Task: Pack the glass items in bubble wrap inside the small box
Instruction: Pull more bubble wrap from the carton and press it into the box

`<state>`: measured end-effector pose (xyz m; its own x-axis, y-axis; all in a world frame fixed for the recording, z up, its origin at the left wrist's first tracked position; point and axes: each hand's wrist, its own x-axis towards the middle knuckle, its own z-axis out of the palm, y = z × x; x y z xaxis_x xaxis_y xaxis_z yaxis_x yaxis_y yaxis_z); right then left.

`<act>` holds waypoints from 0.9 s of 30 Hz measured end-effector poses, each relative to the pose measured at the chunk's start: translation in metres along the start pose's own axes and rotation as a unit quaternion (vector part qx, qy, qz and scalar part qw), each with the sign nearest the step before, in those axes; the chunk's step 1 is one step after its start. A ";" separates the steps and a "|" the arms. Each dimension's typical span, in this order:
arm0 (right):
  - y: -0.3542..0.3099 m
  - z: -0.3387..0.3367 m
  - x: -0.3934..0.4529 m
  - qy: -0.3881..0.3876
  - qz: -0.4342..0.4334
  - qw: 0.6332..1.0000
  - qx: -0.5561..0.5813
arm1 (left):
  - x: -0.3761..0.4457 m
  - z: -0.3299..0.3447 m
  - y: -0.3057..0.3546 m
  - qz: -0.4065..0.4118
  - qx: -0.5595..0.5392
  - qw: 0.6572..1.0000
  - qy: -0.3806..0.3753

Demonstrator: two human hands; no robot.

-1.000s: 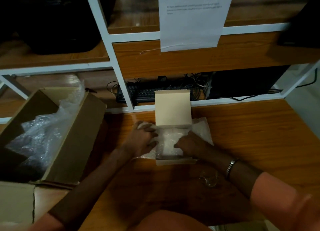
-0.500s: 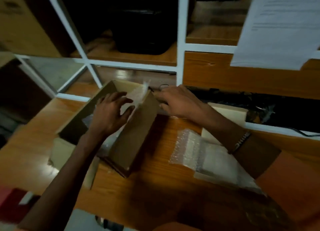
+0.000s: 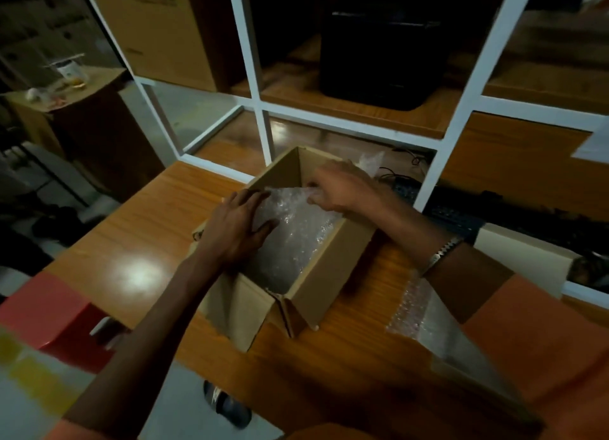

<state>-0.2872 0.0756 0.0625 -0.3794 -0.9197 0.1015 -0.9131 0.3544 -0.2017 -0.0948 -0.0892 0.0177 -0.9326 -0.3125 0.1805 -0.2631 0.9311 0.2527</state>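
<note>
A large open cardboard box (image 3: 324, 268) stands on the wooden table, holding a heap of bubble wrap (image 3: 293, 238). My left hand (image 3: 235, 228) lies on the wrap at the box's left side, fingers spread and fairly straight. My right hand (image 3: 342, 189) reaches in from the right at the far end and pinches the wrap's upper edge. The small box (image 3: 514, 258), pale with its lid up, sits at the right behind my right forearm; a bubble-wrap sheet (image 3: 418, 311) spills from it. No glass item shows.
A white-framed shelf unit (image 3: 263, 133) rises behind the table, holding a black device (image 3: 379, 54) and a brown carton (image 3: 158, 28). A keyboard and cables (image 3: 461, 215) lie under the shelf. A red stool (image 3: 49, 311) and a sandal (image 3: 227, 406) are on the floor.
Both hands left the small box and moved left into the large box. The view swung left with them. My left hand now presses on the wrap while my right takes its far edge.
</note>
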 end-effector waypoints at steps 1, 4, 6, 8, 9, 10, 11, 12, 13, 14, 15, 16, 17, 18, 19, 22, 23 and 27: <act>0.001 -0.007 -0.001 0.020 0.003 0.999 0.026 | 0.004 -0.001 0.004 0.005 -0.002 1.000 0.016; 0.008 -0.038 -0.006 0.059 0.015 0.990 0.126 | 0.023 -0.004 0.023 0.005 -0.039 0.996 0.076; 0.018 -0.054 -0.012 0.066 -0.003 0.984 0.168 | 0.035 -0.011 0.037 -0.002 -0.132 0.987 0.094; 0.028 -0.056 -0.023 0.045 -0.016 0.982 0.184 | 0.044 -0.019 0.048 0.013 -0.209 0.975 0.072; 0.032 -0.054 -0.029 0.035 -0.014 0.981 0.189 | 0.048 -0.022 0.051 0.035 -0.204 0.977 0.058; 0.036 -0.049 -0.034 0.035 -0.009 0.980 0.197 | 0.051 -0.023 0.051 0.061 -0.179 0.981 0.051; 0.041 -0.043 -0.038 0.040 -0.002 0.979 0.200 | 0.054 -0.023 0.052 0.079 -0.148 0.984 0.052; 0.046 -0.039 -0.042 0.044 0.009 0.979 0.197 | 0.055 -0.021 0.052 0.088 -0.126 0.986 0.062; 0.052 -0.037 -0.046 0.041 0.025 0.981 0.189 | 0.055 -0.019 0.052 0.080 -0.121 0.987 0.075; 0.059 -0.036 -0.050 0.026 0.041 0.984 0.174 | 0.055 -0.017 0.051 0.060 -0.131 0.985 0.090; 0.064 -0.037 -0.055 0.003 0.057 0.987 0.153 | 0.053 -0.017 0.051 0.032 -0.150 0.982 0.106; 0.070 -0.038 -0.060 -0.017 0.076 0.987 0.141 | 0.053 -0.018 0.050 0.007 -0.176 0.976 0.126; 0.076 -0.039 -0.065 -0.020 0.096 0.985 0.142 | 0.052 -0.021 0.049 -0.013 -0.194 0.970 0.147; 0.081 -0.040 -0.069 -0.003 0.118 0.982 0.148 | 0.052 -0.022 0.048 -0.028 -0.203 0.965 0.164; 0.085 -0.044 -0.073 0.025 0.138 0.978 0.155 | 0.053 -0.025 0.049 -0.037 -0.202 0.964 0.169; 0.095 -0.062 -0.082 0.103 0.162 0.960 0.205 | 0.049 -0.030 0.061 -0.009 -0.205 0.973 0.105; 0.100 -0.069 -0.087 0.119 0.163 0.954 0.220 | 0.047 -0.031 0.068 0.004 -0.222 0.972 0.082; 0.126 -0.085 -0.110 0.155 0.198 0.934 0.254 | 0.047 -0.035 0.078 0.003 -0.287 0.954 0.086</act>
<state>-0.3737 0.2355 0.1084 -0.7690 -0.6127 0.1824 -0.5338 0.4584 -0.7106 -0.1507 -0.0376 0.0797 -0.8666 -0.3797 0.3237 -0.0332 0.6912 0.7219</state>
